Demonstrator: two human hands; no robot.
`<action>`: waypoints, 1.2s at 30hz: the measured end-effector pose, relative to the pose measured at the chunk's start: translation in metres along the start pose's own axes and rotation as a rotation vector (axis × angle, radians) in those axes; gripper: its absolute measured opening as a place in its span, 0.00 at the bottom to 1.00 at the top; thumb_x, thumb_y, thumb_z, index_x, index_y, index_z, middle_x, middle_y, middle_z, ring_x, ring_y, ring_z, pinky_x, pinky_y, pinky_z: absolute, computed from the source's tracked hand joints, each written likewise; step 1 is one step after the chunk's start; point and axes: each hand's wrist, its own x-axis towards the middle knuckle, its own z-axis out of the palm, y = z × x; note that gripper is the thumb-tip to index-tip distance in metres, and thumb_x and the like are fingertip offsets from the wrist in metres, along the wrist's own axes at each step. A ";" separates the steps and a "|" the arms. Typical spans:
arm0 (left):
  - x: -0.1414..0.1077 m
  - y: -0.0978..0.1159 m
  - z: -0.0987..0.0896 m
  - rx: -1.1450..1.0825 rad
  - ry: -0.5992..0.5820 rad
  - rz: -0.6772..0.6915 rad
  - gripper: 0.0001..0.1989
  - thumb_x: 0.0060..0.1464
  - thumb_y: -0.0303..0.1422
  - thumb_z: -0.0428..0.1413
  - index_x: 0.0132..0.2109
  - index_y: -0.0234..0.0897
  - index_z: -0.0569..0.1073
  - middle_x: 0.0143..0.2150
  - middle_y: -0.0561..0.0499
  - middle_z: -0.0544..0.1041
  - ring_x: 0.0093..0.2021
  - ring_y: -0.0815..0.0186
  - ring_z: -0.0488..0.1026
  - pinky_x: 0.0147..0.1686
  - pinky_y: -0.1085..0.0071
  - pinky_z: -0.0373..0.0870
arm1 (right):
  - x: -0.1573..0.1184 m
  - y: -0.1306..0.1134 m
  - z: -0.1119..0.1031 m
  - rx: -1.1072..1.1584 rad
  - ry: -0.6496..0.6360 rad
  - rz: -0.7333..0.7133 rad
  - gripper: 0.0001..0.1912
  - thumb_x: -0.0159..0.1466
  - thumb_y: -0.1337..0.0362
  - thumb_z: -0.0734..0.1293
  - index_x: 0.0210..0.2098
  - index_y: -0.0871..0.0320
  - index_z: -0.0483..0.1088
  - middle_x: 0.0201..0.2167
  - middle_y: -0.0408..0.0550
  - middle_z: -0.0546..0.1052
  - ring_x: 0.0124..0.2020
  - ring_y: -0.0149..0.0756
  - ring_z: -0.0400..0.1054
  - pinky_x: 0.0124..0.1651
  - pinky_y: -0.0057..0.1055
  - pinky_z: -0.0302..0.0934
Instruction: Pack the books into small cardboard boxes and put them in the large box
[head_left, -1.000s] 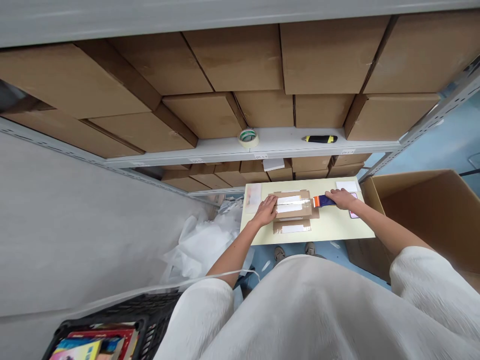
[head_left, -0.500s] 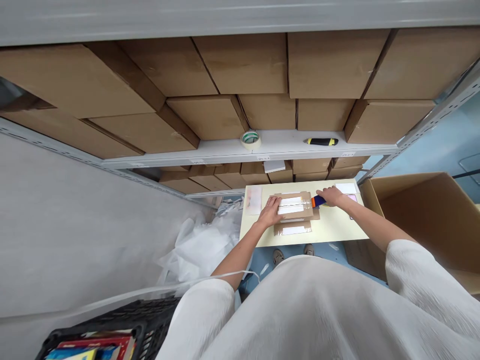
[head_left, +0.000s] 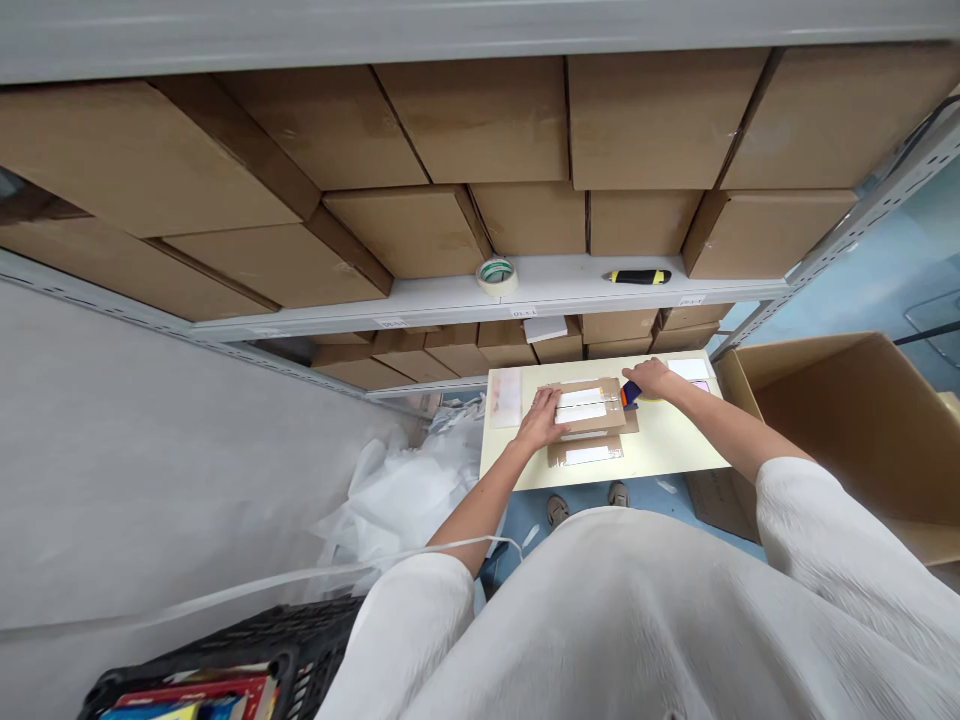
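Observation:
On the pale yellow board (head_left: pixel 667 440) lies a small cardboard box (head_left: pixel 600 415) with white labels and clear tape across its top. My left hand (head_left: pixel 541 420) rests on the box's left side, fingers spread. My right hand (head_left: pixel 646 378) is closed round a dark blue and orange tape dispenser (head_left: pixel 631 394), which touches the box's right end. A flat cardboard piece (head_left: pixel 585 452) with a white label lies on the near side of the box.
Stacked cartons (head_left: pixel 480 125) fill the shelf ahead, with a tape roll (head_left: pixel 497 276) and a yellow-black cutter (head_left: pixel 639 277) on its edge. A large open carton (head_left: pixel 847 430) stands right; white wrapping (head_left: pixel 405 490) and a black crate (head_left: pixel 307 650) are left.
My right hand has shifted slightly left and up, and the tape dispenser has tilted at the box's right end. My left hand stays on the box. The view has shifted slightly.

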 end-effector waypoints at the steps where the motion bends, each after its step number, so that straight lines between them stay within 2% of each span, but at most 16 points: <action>1: 0.000 0.000 0.000 -0.002 0.000 0.001 0.49 0.55 0.40 0.69 0.78 0.41 0.57 0.80 0.38 0.55 0.82 0.43 0.46 0.78 0.47 0.55 | 0.000 0.000 0.001 0.000 0.018 0.001 0.28 0.62 0.69 0.73 0.61 0.56 0.68 0.51 0.62 0.81 0.52 0.55 0.78 0.55 0.44 0.63; 7: 0.000 0.000 0.000 0.001 0.019 0.017 0.50 0.55 0.39 0.68 0.78 0.43 0.56 0.79 0.38 0.57 0.81 0.45 0.47 0.78 0.49 0.55 | 0.003 -0.008 0.003 0.034 0.039 0.036 0.28 0.63 0.70 0.74 0.62 0.58 0.68 0.51 0.65 0.82 0.53 0.57 0.78 0.55 0.44 0.61; 13: 0.000 0.002 -0.002 -0.007 0.021 0.019 0.51 0.55 0.39 0.68 0.79 0.42 0.54 0.79 0.38 0.57 0.82 0.45 0.47 0.78 0.48 0.54 | 0.006 -0.021 -0.002 -0.036 0.057 0.060 0.29 0.63 0.67 0.75 0.62 0.55 0.68 0.53 0.64 0.82 0.58 0.59 0.75 0.57 0.46 0.60; 20: -0.002 0.004 -0.001 -0.017 0.029 0.015 0.51 0.57 0.43 0.69 0.80 0.43 0.53 0.80 0.38 0.56 0.83 0.45 0.45 0.79 0.48 0.50 | -0.004 -0.025 0.010 -0.033 0.117 0.075 0.26 0.65 0.68 0.73 0.62 0.57 0.68 0.55 0.67 0.80 0.58 0.60 0.74 0.57 0.46 0.57; 27: -0.001 0.005 -0.002 -0.026 0.032 0.016 0.51 0.57 0.43 0.69 0.80 0.42 0.52 0.81 0.38 0.55 0.83 0.45 0.46 0.79 0.48 0.51 | -0.002 -0.031 0.011 0.022 0.143 0.104 0.26 0.66 0.61 0.73 0.61 0.55 0.68 0.55 0.67 0.80 0.59 0.60 0.74 0.58 0.48 0.58; 30: -0.002 0.006 -0.002 -0.024 0.035 0.021 0.51 0.57 0.42 0.69 0.79 0.40 0.53 0.80 0.37 0.56 0.82 0.46 0.46 0.80 0.50 0.51 | -0.003 -0.038 0.019 0.029 0.069 0.121 0.30 0.63 0.61 0.76 0.63 0.56 0.68 0.54 0.67 0.81 0.58 0.60 0.76 0.57 0.48 0.62; 33: -0.002 0.007 -0.001 -0.024 0.026 -0.006 0.52 0.56 0.40 0.69 0.79 0.38 0.53 0.80 0.35 0.55 0.83 0.45 0.46 0.79 0.50 0.51 | -0.009 -0.046 0.038 0.079 -0.056 0.078 0.33 0.61 0.64 0.77 0.63 0.55 0.68 0.55 0.65 0.81 0.57 0.58 0.78 0.53 0.44 0.67; 36: -0.003 0.007 -0.001 -0.023 0.020 -0.035 0.53 0.55 0.38 0.70 0.79 0.39 0.52 0.81 0.35 0.54 0.83 0.43 0.45 0.79 0.48 0.52 | -0.015 -0.037 0.055 0.134 -0.064 0.083 0.35 0.60 0.62 0.77 0.64 0.57 0.67 0.55 0.66 0.81 0.55 0.58 0.79 0.48 0.41 0.70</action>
